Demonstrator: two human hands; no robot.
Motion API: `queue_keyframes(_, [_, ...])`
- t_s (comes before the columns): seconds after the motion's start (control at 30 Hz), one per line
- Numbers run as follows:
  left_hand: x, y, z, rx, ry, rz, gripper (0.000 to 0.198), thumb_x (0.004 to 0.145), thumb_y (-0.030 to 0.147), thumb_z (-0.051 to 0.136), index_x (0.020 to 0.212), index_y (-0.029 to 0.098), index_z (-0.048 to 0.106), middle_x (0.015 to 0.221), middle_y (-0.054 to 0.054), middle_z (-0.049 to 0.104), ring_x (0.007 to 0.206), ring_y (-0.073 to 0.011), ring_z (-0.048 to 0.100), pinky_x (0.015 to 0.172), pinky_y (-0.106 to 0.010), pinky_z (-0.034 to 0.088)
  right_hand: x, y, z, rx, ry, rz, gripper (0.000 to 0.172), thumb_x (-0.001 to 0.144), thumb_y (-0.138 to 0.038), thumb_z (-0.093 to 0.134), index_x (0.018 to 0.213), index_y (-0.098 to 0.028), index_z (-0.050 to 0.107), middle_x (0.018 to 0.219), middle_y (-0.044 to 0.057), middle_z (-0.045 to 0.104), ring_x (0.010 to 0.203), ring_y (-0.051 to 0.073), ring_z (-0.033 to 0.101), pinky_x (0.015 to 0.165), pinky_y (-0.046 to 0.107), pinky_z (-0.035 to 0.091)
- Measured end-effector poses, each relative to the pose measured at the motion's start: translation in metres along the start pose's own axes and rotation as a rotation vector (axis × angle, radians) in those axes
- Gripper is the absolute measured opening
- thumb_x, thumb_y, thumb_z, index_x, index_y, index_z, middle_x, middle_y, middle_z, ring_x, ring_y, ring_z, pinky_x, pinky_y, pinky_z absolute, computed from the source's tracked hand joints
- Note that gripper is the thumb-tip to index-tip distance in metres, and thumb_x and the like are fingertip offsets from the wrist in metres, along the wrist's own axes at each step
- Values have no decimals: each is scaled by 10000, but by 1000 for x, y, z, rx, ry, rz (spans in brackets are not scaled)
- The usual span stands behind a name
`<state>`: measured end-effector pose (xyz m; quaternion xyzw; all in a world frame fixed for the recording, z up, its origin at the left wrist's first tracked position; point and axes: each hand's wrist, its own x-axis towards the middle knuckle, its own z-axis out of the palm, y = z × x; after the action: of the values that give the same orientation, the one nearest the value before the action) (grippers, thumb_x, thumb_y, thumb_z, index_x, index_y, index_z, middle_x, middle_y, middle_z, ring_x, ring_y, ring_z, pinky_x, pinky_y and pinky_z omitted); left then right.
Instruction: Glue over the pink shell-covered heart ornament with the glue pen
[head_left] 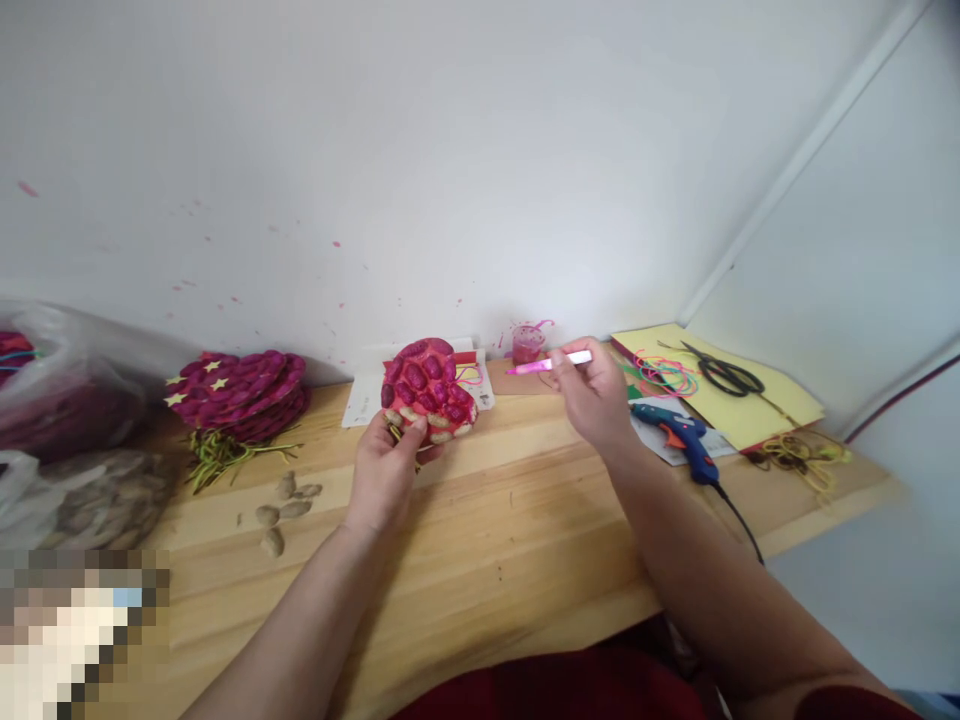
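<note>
My left hand [384, 468] grips a peanut-shell craft piece [427, 385] by its lower edge, thumb in front. Most of its shells are painted magenta; several along the bottom are bare tan. My right hand [596, 395] pinches a white-handled paintbrush [546, 366] whose tip is pink and points left, apart from the craft piece. Behind the brush tip stands a small clear cup [526, 343] with magenta paint inside. Several loose peanuts [283, 512] lie on the table left of my left hand.
Finished-looking magenta pieces [240, 393] with stars are stacked at left, beside plastic bags [97, 500], one holding peanuts. On the right are a blue glue gun [686, 440] with its cord, black scissors [724, 372], yellow sheets [765, 415] and coloured strings [666, 374]. A wall backs the wooden table [495, 540].
</note>
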<state>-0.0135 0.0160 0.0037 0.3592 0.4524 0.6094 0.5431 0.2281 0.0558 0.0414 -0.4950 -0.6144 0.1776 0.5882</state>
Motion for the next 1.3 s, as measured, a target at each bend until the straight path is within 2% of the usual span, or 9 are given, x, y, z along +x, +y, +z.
queue_keyframes(0.13, [2,-4,1,-7,38,25,528,665,458,875,1033,179,617,1025,-56,719,785,-162,706,656,-278,579,47,3,-8,-341,85,-55,204,904,-424,610,865,-223,600,678,-25,611,605,151,521,627,283,392])
queue_keyframes(0.3, [3,-11,1,14,34,43,546,669,487,860,1052,184,617,1052,-60,711,790,-170,706,637,-284,588,99,24,8,-808,-73,65,221,905,-400,595,884,-198,681,875,88,730,842,237,625,778,329,435])
queue_keyframes(0.4, [4,-12,0,14,37,52,542,675,499,853,1048,187,614,1044,-63,714,804,-178,709,641,-285,592,108,41,21,-868,-142,101,205,860,-384,652,846,-189,713,931,120,745,938,266,625,832,350,436])
queue_keyframes(0.53, [4,-13,-1,35,30,62,519,704,497,836,1049,182,608,1023,-60,710,766,-167,697,641,-288,597,105,48,29,-885,-147,150,223,847,-407,664,849,-193,725,976,141,748,1002,299,614,837,379,441])
queue_keyframes(0.77, [4,-13,1,-16,35,72,498,716,460,841,1058,178,614,1044,-59,706,815,-165,700,669,-279,591,100,36,17,-805,-28,149,266,906,-448,566,911,-212,690,971,106,749,937,273,623,805,361,435])
queue_keyframes(1.07, [4,-8,3,-118,48,-10,503,650,399,881,1018,158,635,1001,-54,713,759,-139,669,627,-245,561,89,40,5,-619,67,138,210,913,-404,569,897,-200,615,867,53,705,797,207,618,760,322,431])
queue_keyframes(1.13, [4,-7,3,-140,65,-27,519,618,404,894,992,155,634,958,-46,712,725,-135,663,611,-245,554,82,33,1,-481,168,125,244,940,-433,532,920,-197,592,836,38,676,771,184,605,740,310,435])
queue_keyframes(1.2, [4,-6,3,-161,72,-31,539,590,403,905,984,157,633,940,-39,713,718,-139,666,611,-251,554,69,21,0,-204,197,118,279,928,-478,557,889,-202,572,736,-2,620,687,153,570,674,286,425])
queue_keyframes(1.3, [3,-4,4,-178,62,-12,544,587,400,913,983,168,621,953,-38,720,751,-158,688,642,-273,566,36,-2,4,166,-19,132,323,886,-518,642,815,-216,551,615,-56,527,563,112,484,566,251,367])
